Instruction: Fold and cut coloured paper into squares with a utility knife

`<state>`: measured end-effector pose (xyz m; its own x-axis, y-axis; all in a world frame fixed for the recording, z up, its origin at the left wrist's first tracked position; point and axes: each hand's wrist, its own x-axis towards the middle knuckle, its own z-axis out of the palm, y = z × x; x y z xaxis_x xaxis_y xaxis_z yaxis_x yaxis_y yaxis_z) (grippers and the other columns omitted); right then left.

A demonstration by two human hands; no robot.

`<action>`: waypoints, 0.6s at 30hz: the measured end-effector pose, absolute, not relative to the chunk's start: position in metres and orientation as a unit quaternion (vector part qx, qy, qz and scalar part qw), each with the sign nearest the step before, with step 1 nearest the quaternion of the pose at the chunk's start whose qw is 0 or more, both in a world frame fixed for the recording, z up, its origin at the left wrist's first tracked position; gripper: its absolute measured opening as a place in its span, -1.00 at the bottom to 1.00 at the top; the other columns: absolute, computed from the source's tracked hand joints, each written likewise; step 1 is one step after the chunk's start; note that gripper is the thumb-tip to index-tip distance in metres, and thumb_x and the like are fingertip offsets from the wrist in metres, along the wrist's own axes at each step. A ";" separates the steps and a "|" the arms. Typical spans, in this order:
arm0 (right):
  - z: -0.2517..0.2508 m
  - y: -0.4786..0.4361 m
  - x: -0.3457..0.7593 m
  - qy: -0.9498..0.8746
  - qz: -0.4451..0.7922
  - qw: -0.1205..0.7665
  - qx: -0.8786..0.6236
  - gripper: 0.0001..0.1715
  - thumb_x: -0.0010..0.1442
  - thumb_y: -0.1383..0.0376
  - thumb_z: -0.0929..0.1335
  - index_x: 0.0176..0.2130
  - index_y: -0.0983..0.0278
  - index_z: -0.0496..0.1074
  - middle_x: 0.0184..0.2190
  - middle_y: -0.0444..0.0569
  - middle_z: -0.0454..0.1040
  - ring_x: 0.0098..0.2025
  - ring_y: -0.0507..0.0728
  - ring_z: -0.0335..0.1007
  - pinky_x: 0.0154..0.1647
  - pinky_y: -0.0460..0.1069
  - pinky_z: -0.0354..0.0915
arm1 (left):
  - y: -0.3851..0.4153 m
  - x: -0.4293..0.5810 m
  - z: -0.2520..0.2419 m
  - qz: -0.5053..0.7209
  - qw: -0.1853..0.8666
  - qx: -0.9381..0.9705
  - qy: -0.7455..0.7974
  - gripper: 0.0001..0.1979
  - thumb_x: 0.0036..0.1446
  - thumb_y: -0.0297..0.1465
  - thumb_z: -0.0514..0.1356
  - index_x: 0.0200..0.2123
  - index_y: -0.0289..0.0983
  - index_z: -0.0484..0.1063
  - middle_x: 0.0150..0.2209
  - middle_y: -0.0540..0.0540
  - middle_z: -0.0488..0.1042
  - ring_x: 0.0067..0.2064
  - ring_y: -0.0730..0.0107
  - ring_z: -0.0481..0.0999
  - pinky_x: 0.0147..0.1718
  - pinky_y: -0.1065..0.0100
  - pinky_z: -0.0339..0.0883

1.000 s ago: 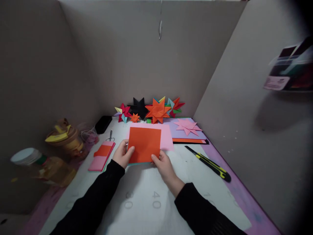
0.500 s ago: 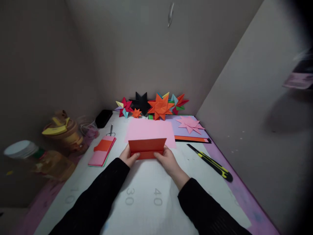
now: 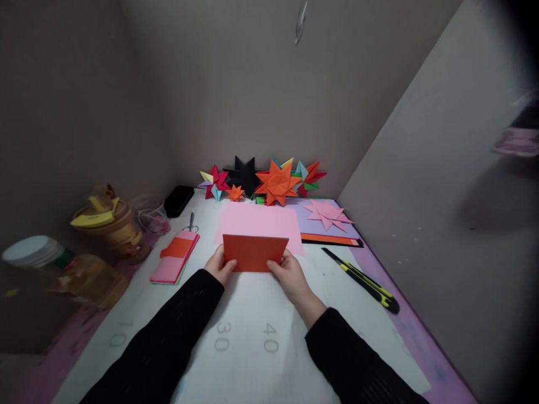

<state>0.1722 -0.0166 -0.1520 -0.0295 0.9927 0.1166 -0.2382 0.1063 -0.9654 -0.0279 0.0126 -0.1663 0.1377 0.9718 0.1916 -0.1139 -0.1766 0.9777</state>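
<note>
An orange sheet of paper point(image 3: 255, 252), folded in half into a wide rectangle, is held just above the white cutting mat point(image 3: 252, 331). My left hand point(image 3: 221, 265) pinches its lower left corner. My right hand point(image 3: 286, 273) pinches its lower right corner. Behind it lies a flat pink sheet point(image 3: 261, 221). Both forearms are in black sleeves.
Several folded paper stars point(image 3: 269, 182) lean against the back wall. A pink star point(image 3: 326, 214) rests on a purple and orange paper stack. A yellow-black utility knife point(image 3: 362, 279) lies to the right. A pink-orange paper pile point(image 3: 174, 264), small scissors point(image 3: 191, 223) and jars point(image 3: 105, 224) are to the left.
The full orange square has been folded in half toward me, and the folded piece is now held tilted up a little. The view shifted slightly.
</note>
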 end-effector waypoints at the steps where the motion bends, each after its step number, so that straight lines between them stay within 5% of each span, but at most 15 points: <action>1: -0.152 -0.017 0.172 -0.475 0.539 0.572 -0.395 -0.63 0.02 0.35 0.38 -0.12 0.23 0.37 -0.12 -0.02 0.50 -0.10 0.16 0.43 0.00 0.11 0.28 | 0.013 -0.029 -0.167 0.526 0.509 0.556 0.393 -0.51 -0.13 -0.45 0.27 -0.06 -0.31 0.31 -0.06 -0.19 0.46 0.04 0.09 0.39 0.05 0.17 0.18; 9: -0.154 -0.017 0.177 -0.451 0.550 0.564 -0.420 -0.72 0.04 0.28 0.39 -0.19 0.25 0.37 -0.21 -0.02 0.53 -0.17 0.16 0.47 -0.08 0.09 0.33 | 0.013 -0.031 -0.162 0.505 0.567 0.533 0.374 -0.53 -0.10 -0.43 0.28 -0.06 -0.35 0.33 -0.06 -0.22 0.48 0.02 0.08 0.42 0.04 0.15 0.22; 18: -0.160 -0.014 0.187 -0.373 0.580 0.572 -0.444 -0.64 -0.05 0.18 0.46 -0.24 0.25 0.38 -0.40 -0.05 0.57 -0.35 0.17 0.51 -0.24 0.08 0.38 | 0.004 -0.034 -0.149 0.413 0.746 0.360 0.379 -0.55 -0.16 -0.33 0.36 -0.15 -0.35 0.44 -0.38 -0.14 0.57 -0.38 0.25 0.57 -0.43 0.36 0.41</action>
<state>0.1870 -0.0144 -0.1596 0.0483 0.9949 -0.0888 -0.3318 -0.0679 -0.9409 -0.0337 0.0043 -0.1493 0.3722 0.8884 -0.2687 -0.3428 0.4006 0.8497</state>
